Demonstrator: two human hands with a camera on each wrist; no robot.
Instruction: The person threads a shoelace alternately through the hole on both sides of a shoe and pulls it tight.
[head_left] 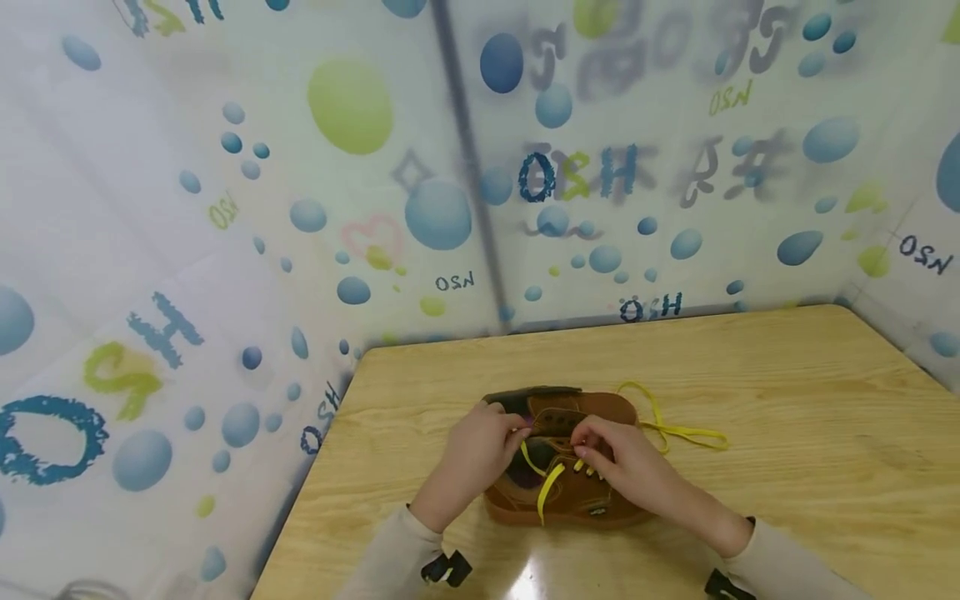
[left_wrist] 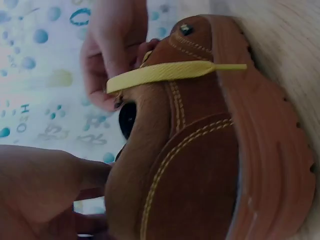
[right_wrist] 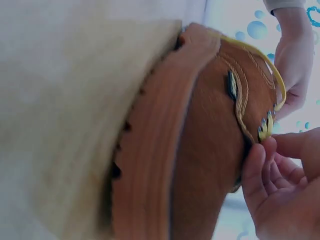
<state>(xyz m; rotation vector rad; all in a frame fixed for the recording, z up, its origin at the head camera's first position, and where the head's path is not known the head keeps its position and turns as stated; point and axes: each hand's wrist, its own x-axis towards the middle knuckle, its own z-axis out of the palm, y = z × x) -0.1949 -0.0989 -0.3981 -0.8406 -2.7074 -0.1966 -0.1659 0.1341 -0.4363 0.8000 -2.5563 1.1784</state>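
"Where did we have the shoe (head_left: 573, 492)?"

"It stood sole-down on the wooden surface (head_left: 360, 483). Our right hand (head_left: 637, 467) had its grip pinched on the eyelet edge (right_wrist: 256, 136); our left hand (head_left: 476, 454) was at the opening (head_left: 517, 471), but whether that grip held leather, lace or nothing, we couldn't tell."

"How did we judge it would handle?"

"Fairly weighty, we reckoned, and not slippery. The collar (left_wrist: 127, 185) looked soft, the sole (left_wrist: 275, 155) thick and stiff, so we favoured steadying it there. The yellow lace (head_left: 551, 487) seemed limp, best taken near its narrow tip (left_wrist: 231, 66)."
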